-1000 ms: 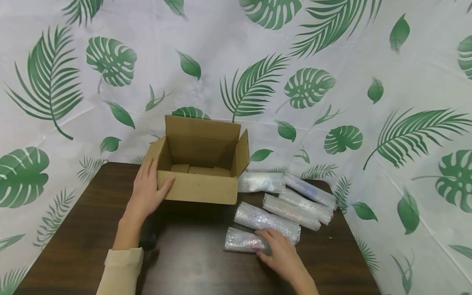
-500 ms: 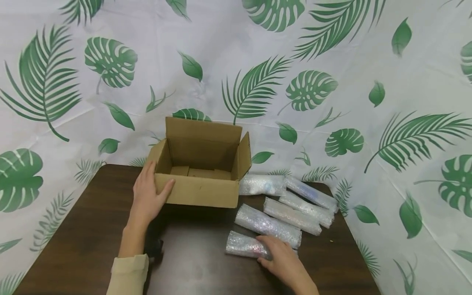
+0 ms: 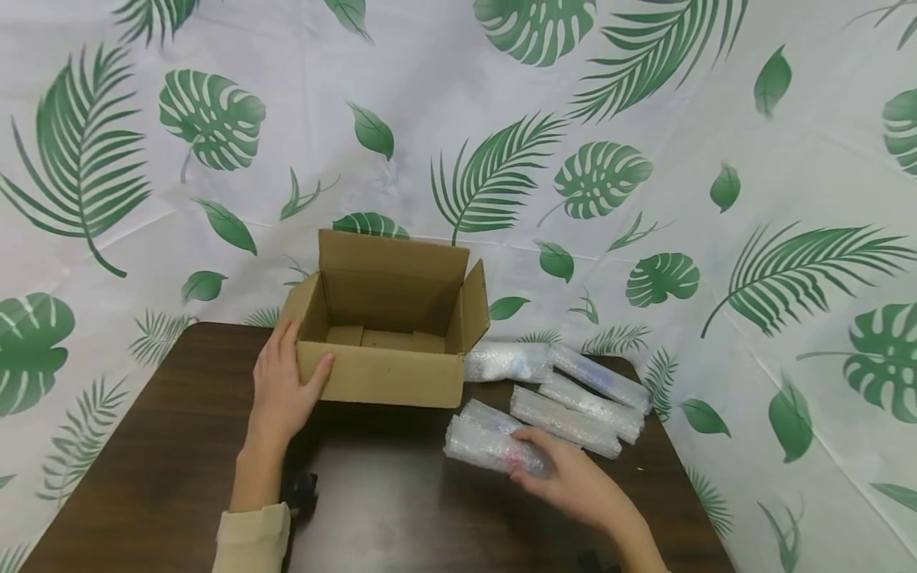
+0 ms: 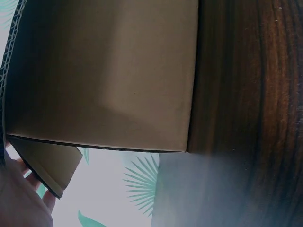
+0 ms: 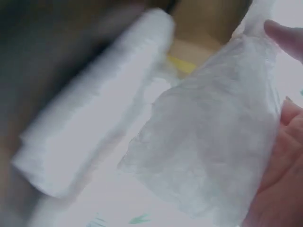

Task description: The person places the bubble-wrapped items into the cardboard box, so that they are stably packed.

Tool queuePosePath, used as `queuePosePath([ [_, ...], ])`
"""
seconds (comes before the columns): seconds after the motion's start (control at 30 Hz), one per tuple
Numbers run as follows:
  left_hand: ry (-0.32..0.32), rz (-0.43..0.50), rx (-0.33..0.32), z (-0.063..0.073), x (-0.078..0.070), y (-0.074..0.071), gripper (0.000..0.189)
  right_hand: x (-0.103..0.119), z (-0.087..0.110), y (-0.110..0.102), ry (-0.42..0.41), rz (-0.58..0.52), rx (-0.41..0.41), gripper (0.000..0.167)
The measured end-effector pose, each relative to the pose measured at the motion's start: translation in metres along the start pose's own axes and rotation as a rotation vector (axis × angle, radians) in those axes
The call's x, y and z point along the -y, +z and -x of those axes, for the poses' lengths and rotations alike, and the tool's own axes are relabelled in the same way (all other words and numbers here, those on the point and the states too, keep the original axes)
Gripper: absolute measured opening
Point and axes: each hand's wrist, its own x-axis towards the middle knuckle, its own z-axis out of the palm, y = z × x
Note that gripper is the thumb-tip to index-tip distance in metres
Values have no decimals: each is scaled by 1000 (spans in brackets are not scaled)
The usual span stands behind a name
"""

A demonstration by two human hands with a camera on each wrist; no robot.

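Observation:
An open cardboard box stands on the dark wooden table with its flaps up. At its left front corner my left hand grips it, thumb over the front flap and fingers around the left flap. In the left wrist view, fingertips show past a flap's edge. My right hand pinches a bubble-wrapped roll with a reddish patch at its right end. This roll overlaps another wrapped roll behind it. The right wrist view shows the held bubble wrap close up between thumb and palm.
Several more bubble-wrapped rolls lie right of the box on the table. One whitish roll lies beside the box's right side. A white fabric backdrop with green leaf prints rises behind and along the right.
My right hand has raised the front bubble-wrapped roll from its place and shifted it a little away from me, over the roll behind. My left hand stays at the box corner.

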Motion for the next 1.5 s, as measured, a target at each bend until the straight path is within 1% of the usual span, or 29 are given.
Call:
queuePosePath([
  [0.1,2,12,13,1,0,-3,84,15,-10,-22,-18,10,-30,46],
  [0.23,0,40,33,3,0,-4,83,35,-24,-49,-64,30,-78,47],
  [0.4,13,29,31,6,-1,-4,82,58,-43,-74,-129,58,-128,50],
  [0.5,31,12,20,7,-1,-5,80,72,-60,-85,-166,33,-121,50],
  [0.63,70,-36,7,5,-1,-6,78,88,-90,-95,-221,12,-92,49],
  [0.73,113,-78,-8,1,2,-5,78,99,-114,-99,-251,52,-68,49],
  [0.8,131,-97,-12,-2,3,-4,79,108,-130,-101,-261,70,-40,51],
  [0.9,131,-105,1,-4,3,-5,80,119,-154,-101,-264,53,23,50],
  [1.0,119,-104,14,-4,1,-7,79,129,-176,-99,-246,41,98,47],
  [1.07,116,-100,14,-5,1,-7,79,136,-189,-96,-237,51,143,46],
  [1.2,114,-92,10,-5,2,-7,78,152,-206,-94,-232,93,191,47],
  [1.37,108,-93,9,-5,5,-6,79,172,-222,-93,-236,131,217,48],
  [1.5,104,-96,2,-6,7,-8,80,179,-241,-82,-248,161,271,48],
])
